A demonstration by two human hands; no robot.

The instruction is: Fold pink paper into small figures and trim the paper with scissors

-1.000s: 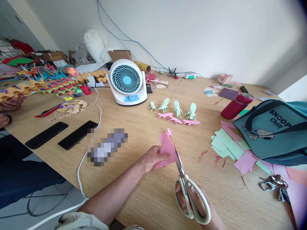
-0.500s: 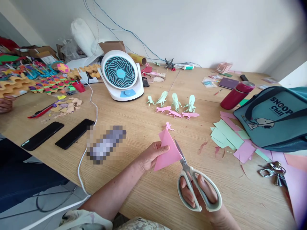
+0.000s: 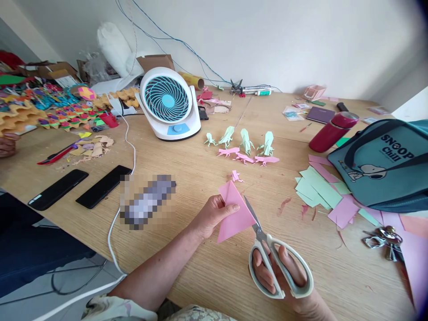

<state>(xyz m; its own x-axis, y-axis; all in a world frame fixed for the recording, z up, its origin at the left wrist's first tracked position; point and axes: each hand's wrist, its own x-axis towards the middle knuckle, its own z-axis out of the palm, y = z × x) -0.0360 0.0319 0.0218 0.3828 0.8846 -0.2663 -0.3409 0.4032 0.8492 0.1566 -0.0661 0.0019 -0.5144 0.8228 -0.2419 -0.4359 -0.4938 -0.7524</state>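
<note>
Between thumb and fingers my left hand (image 3: 216,213) pinches a folded pink paper (image 3: 236,218) above the table. My right hand (image 3: 279,272) has its fingers through the handles of white-handled scissors (image 3: 264,238). The scissor blades are parted a little, at the paper's right edge; whether they bite into it I cannot tell. Just beyond the paper lies a small pink paper figure (image 3: 236,176). Farther back several pink folded insects (image 3: 266,160) lie in front of several pale green ones (image 3: 246,141).
Pink and green paper sheets (image 3: 319,185), keys (image 3: 384,240), a teal bag (image 3: 391,165) and a red flask (image 3: 332,133) occupy the right. A fan (image 3: 167,104) stands at the back. Left are dark phones (image 3: 103,186), a white cable (image 3: 112,232) and another person's hand (image 3: 8,145).
The pink paper has tilted slightly in my left hand. The scissors have shifted a little right and down, still at the paper's edge. The view has moved slightly.
</note>
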